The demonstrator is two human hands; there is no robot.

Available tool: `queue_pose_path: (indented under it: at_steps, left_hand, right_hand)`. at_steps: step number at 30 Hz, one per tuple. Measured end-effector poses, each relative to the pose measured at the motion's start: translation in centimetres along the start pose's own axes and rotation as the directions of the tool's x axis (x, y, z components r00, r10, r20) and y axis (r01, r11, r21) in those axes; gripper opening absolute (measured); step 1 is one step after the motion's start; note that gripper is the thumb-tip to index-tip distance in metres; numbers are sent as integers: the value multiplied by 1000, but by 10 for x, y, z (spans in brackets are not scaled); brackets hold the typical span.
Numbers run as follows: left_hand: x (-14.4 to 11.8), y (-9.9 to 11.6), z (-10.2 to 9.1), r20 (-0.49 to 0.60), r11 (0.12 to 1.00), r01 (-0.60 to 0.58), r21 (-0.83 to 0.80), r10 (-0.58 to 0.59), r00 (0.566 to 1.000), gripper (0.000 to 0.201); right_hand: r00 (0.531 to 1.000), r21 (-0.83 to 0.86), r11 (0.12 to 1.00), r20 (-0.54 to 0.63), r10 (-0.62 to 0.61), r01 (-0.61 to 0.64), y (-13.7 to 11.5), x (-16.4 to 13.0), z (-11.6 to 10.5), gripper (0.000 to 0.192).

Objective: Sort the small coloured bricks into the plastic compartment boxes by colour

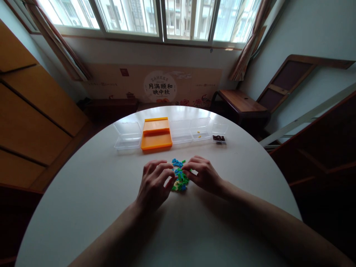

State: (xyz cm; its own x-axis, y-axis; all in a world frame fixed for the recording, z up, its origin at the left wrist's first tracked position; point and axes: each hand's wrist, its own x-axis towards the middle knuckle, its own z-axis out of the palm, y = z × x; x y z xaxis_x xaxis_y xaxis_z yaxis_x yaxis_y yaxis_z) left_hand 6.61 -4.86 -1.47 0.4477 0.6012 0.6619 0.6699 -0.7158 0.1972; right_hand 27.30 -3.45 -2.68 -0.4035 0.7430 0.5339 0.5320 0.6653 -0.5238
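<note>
A small loose pile of toy building bricks point(182, 178), in blue, green and pale yellow, lies on the white table between my hands. My left hand point(155, 180) is at the pile's left edge, its thumb and index finger curled close together over the bricks. From the right, my right hand point(204, 173) reaches in with thumb and forefinger nearly meeting beside some blue bricks point(177, 162). Whatever sits between either set of fingertips is too small to make out. Part of the pile is hidden by the fingers.
Behind the pile stand an orange tray point(157, 140), an open clear box point(128, 142) on its left and more clear boxes point(182, 137) on its right. One holds a few yellow pieces point(199, 136); another holds dark brown pieces point(218, 138). The round table point(91, 193) curves away behind them.
</note>
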Motion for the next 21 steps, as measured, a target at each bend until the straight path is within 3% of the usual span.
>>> queue_pose_path:
  at_steps: [5, 13, 18, 21]
  left_hand:
    - [-1, -8, -5, -17, 996, 88, 5, -88, 996, 8]
    - [-6, -17, -5, 29, 969, 244, 24, -245, 969, 5]
    - [-7, -19, -7, 34, 958, 284, 32, -285, 958, 5]
    - [-7, -20, -8, 42, 953, 301, 41, -303, 952, 5]
  right_hand:
    - [995, -51, 998, -87, 39, -43, 10, 11, -1, 12]
    - [961, -73, 975, -198, 192, -210, 38, 43, -5, 14]
    - [867, 17, 923, -337, 368, -385, 59, 78, -2, 18]
    - [821, 106, 891, -351, 449, -442, 63, 93, 2, 21]
